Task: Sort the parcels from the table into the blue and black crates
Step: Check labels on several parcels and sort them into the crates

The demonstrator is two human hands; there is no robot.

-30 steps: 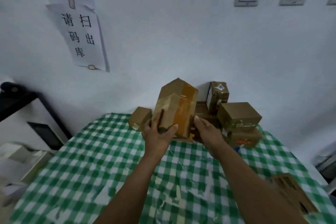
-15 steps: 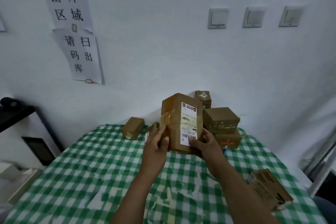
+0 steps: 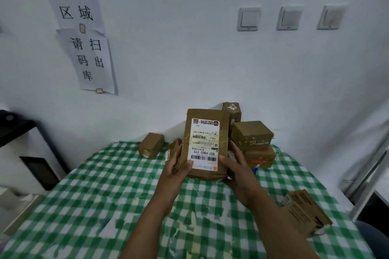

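Both hands held a brown parcel (image 3: 205, 143) upright above the far part of the table (image 3: 105, 195), which was covered in a green-and-white checked cloth; the left hand (image 3: 175, 169) gripped its lower left edge, thumb curled over the front; the right hand (image 3: 237, 166) gripped the lower right edge, thumb on the front and fingers wrapped behind. A white shipping label (image 3: 204, 145) with barcodes faced the camera, its bottom edge just above the two thumbs. Behind the parcel, against the white wall, more brown boxes were piled; a squat box (image 3: 251, 134) sat on a lower box (image 3: 260, 156), with a small taped box (image 3: 232, 110) behind them; a little box (image 3: 151, 147) lay apart to the left; another one (image 3: 173, 147) showed partly behind the left hand. A printed carton (image 3: 305, 212) lay near the table's right edge. Paper notices (image 3: 88, 59) hung on the wall at left; three wall switches (image 3: 249, 18) sat in a row at right.
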